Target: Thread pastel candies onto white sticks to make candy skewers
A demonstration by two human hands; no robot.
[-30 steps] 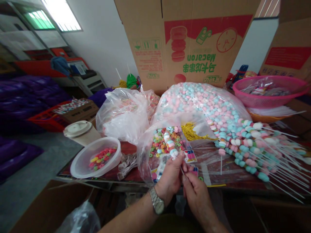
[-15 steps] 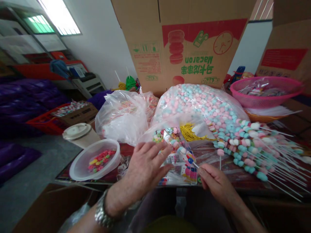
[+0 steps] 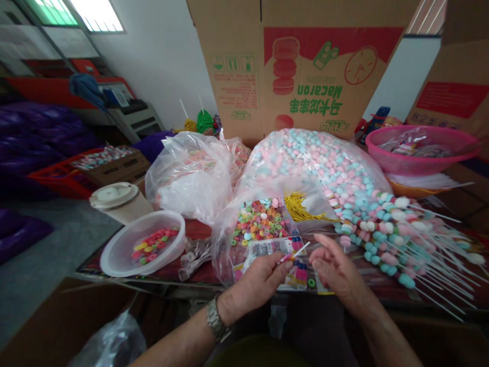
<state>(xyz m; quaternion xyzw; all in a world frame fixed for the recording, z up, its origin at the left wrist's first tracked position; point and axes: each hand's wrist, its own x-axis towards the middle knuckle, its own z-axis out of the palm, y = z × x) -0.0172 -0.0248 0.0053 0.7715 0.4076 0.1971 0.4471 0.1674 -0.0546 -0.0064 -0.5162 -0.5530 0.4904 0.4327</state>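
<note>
My left hand point(image 3: 263, 280), with a metal watch at the wrist, is closed on a wrapped candy skewer; its white stick point(image 3: 302, 249) points up to the right. The candy end is hidden by the hand. My right hand point(image 3: 336, 270) is just right of the stick, apart from it, fingers spread and holding nothing. Printed plastic wrappers point(image 3: 269, 247) lie beneath the hands. Behind them are ring candies point(image 3: 254, 227) on a clear plastic bag and a bunch of gold twist ties point(image 3: 300, 206). A green candy ring point(image 3: 311, 282) lies between the hands near the table edge.
Marshmallow skewers point(image 3: 389, 257) are piled right, sticks toward me. A big marshmallow bag point(image 3: 317, 153) stands behind, before a cardboard box point(image 3: 237, 46). At left are a bowl point(image 3: 114, 260) with candy rings, a lidded cup point(image 3: 126, 206) and another bag point(image 3: 187, 183). A pink basket point(image 3: 420, 163) stands right.
My left hand was open above the skewer and is now closed on it. My right hand has let go of the stick and opened. The view has shifted slightly.
</note>
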